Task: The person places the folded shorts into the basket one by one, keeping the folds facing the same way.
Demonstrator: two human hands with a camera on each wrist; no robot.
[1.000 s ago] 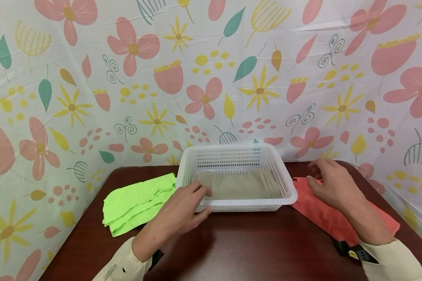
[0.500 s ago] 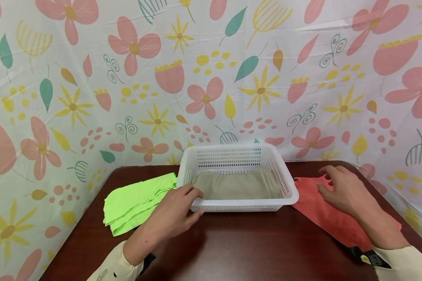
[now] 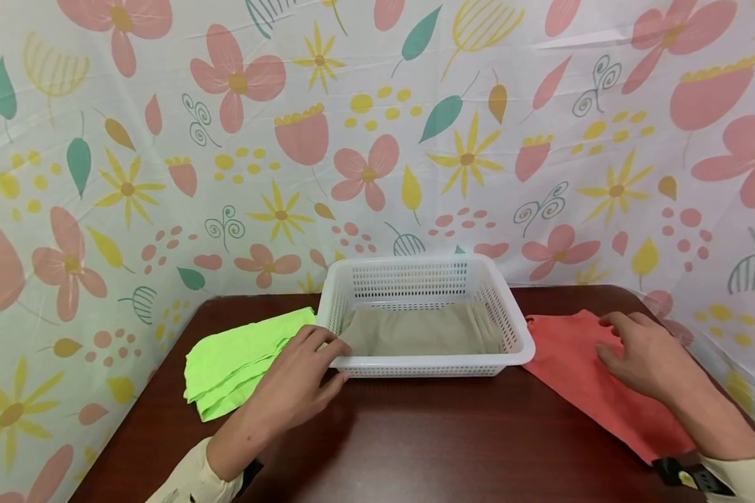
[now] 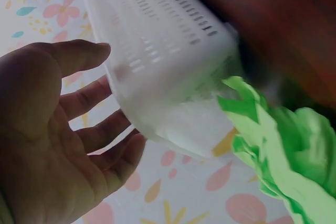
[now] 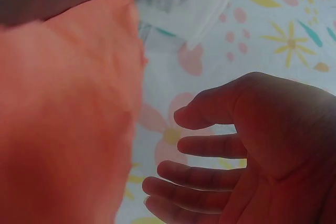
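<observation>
Right grip [image 5: 260, 153], palm-side: wrist view only

White sheet [image 3: 377, 84] printed with pink flowers, yellow blooms and green leaves, faintly creased, hung behind and along both sides of a dark red-brown bench [image 3: 440, 433], rounded far corners, soft sheen on its top.

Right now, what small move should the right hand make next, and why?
Probably lower the right hand to the red cloth and pinch an edge. The hand holds nothing, and in the right wrist view its fingers show apart from the cloth, which lies beside the white basket.
</observation>
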